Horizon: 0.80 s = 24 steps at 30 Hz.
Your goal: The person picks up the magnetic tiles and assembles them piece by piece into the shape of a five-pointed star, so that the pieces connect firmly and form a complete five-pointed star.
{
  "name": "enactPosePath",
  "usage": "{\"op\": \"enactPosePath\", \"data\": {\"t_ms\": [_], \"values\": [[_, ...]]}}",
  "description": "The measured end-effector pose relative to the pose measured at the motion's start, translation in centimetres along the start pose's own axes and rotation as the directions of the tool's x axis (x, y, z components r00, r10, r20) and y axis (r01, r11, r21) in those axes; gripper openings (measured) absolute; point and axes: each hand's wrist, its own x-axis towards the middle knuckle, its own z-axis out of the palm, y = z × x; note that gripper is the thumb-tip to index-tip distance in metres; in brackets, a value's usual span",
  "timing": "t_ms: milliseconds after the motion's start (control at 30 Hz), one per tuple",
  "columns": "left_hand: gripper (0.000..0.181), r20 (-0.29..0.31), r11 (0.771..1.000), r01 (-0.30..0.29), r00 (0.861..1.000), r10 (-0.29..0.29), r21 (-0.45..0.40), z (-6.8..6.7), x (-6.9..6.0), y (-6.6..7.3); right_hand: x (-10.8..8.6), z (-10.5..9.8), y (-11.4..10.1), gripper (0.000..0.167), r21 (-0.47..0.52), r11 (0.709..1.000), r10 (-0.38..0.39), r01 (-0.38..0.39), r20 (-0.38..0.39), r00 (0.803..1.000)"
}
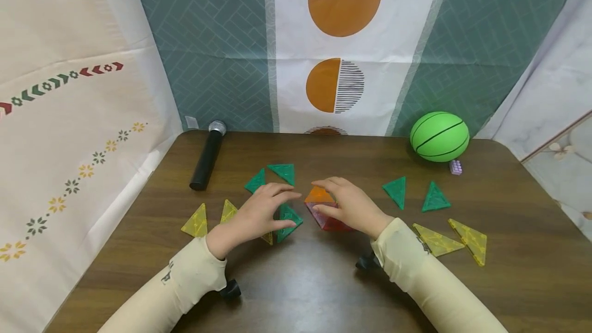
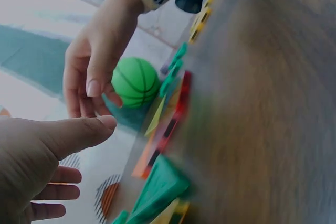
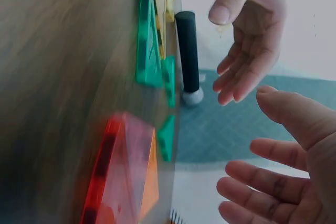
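Note:
My left hand (image 1: 256,214) hovers over the table with fingers loosely bent and nothing in them. Below and beside it lie a green triangular tile (image 1: 290,221) and a yellow triangular tile (image 1: 228,211). Facing it across a gap, my right hand (image 1: 350,205) is likewise empty, its fingers relaxed. Just beneath that hand is a cluster of translucent tiles, with an orange tile (image 1: 318,196) at the back and a red tile (image 3: 113,177) in front, partly hidden in the head view. Both wrist views show the hands raised off the tabletop, apart from each other.
Two green triangles (image 1: 281,171) lie behind my left hand. At right are more green tiles (image 1: 436,198) and yellow tiles (image 1: 437,240). A black microphone (image 1: 208,158) lies back left; a green ball (image 1: 439,136) and a small purple block (image 1: 455,167) sit back right.

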Motion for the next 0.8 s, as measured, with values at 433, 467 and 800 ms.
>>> {"op": "enactPosePath", "data": {"t_ms": [433,467,800], "values": [[0.059,0.03,0.996,0.094,0.995,-0.094,0.0,-2.5,-3.4,-3.1,2.8,3.6,-3.8,0.047,0.121,0.991,-0.066,0.064,0.011,0.998],[0.059,0.031,0.995,0.095,0.995,-0.095,0.009,-2.6,-3.7,-3.4,3.0,3.9,-4.1,0.046,0.122,0.99,-0.071,0.069,0.014,0.997],[0.058,0.045,0.987,0.156,0.987,-0.157,0.036,-3.7,-7.2,-6.3,4.6,5.5,-7.0,0.044,0.112,0.988,-0.116,0.108,0.07,0.991]]}}
